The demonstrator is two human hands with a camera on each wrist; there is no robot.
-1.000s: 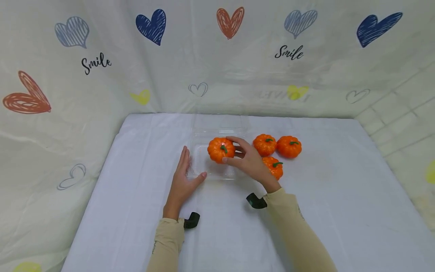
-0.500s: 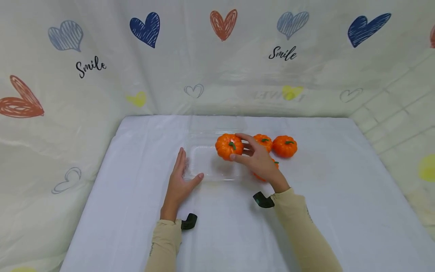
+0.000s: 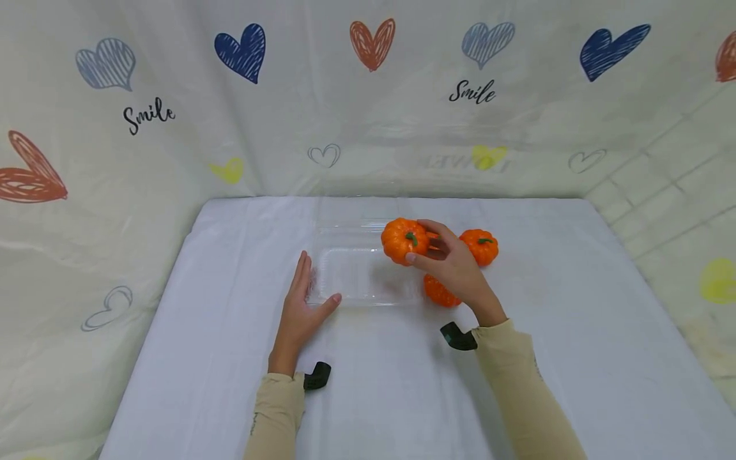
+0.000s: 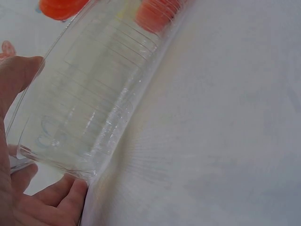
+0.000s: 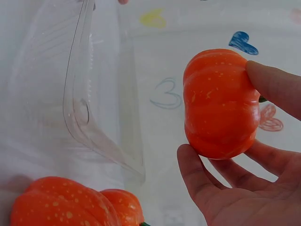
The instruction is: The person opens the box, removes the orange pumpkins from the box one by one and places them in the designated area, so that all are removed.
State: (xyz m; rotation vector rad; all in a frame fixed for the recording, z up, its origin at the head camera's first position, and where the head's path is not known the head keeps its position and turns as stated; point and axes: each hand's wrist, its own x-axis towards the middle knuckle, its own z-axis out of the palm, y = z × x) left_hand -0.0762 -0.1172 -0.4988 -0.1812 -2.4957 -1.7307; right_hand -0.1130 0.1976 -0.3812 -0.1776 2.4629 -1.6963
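Note:
My right hand (image 3: 460,268) holds an orange toy pumpkin (image 3: 402,240) with a green stem, raised over the right side of a clear plastic clamshell box (image 3: 351,303). The thumb and fingers sit around the pumpkin (image 5: 220,106) in the right wrist view. With straight fingers, my left hand (image 3: 299,316) rests along the box's left side, its thumb at the front edge. In the left wrist view the thumb touches the rim of the box (image 4: 84,103). The box stands with its lid raised at the back. No pumpkin shows inside it.
Right of the box, one orange pumpkin (image 3: 480,246) lies on the white-covered table (image 3: 575,319) and another pumpkin (image 3: 441,292) lies nearer the front. A further one is mostly hidden behind my right hand. A sheet (image 3: 425,115) printed with hearts hangs behind the table.
My right hand has moved right and a little up with the pumpkin, from over the box's middle towards its right side. The left hand stays at the box. The head view has shifted slightly.

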